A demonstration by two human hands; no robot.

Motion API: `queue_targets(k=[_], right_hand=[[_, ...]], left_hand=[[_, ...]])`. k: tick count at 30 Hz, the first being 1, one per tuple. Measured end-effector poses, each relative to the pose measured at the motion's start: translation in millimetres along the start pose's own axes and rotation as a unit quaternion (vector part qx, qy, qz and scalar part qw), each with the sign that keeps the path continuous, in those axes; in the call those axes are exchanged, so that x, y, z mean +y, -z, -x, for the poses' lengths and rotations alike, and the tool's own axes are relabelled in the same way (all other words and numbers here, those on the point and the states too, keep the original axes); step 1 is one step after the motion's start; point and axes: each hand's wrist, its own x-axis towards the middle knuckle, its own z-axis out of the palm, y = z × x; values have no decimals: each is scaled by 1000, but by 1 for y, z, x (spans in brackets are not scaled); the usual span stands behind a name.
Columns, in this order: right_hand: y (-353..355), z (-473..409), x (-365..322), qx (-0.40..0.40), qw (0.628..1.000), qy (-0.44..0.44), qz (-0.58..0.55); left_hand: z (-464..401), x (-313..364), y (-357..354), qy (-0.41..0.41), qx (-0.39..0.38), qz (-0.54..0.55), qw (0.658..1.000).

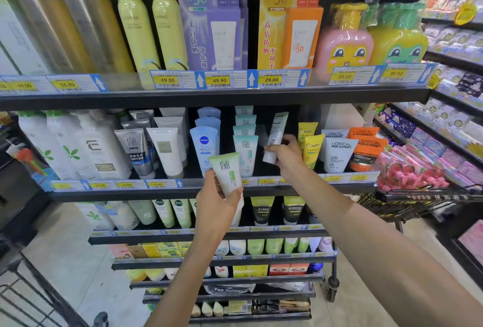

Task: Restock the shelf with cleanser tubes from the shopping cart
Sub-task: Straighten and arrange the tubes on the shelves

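We hold two tubes at middle shelf (pixel 209 192). Right hand (pixel 283 155) nearer slot, fingers clamped on white tube (pixel 275 138), long axis near upright, cap down, between teal row (pixel 245 148) and yellow tubes (pixel 311 148). Left hand (pixel 217 206) grips green tube (pixel 226 173) just before shelf edge, waiting.

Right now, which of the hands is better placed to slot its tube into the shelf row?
Right. The right hand already holds its white tube inside the shelf, at the gap beside the teal-topped tubes. The left hand holds its green-topped tube in front of the shelf edge.
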Motion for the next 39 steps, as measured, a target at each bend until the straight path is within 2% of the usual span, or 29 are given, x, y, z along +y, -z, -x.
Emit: queue_targets(k=[5,11,17,21,39], right_hand=[[-5,-9,1,48,985,63,151],[-11,-12,-3,85,966,88,227],[-10,-15,-1,38,968,31,247],[-8,-17,-1,12,964,30,264],[-15,-41,7,96,941,59,319]], left_hand=[[-1,0,0,-4,-3,-4,1000],[-2,-4,2,-7,-9,-16,1000],[0,-9,5,-5,-10,-10,1000],[0,-10,6,-1,-11,-5,1000],[4,-12,13,4,-9,-17,1000]])
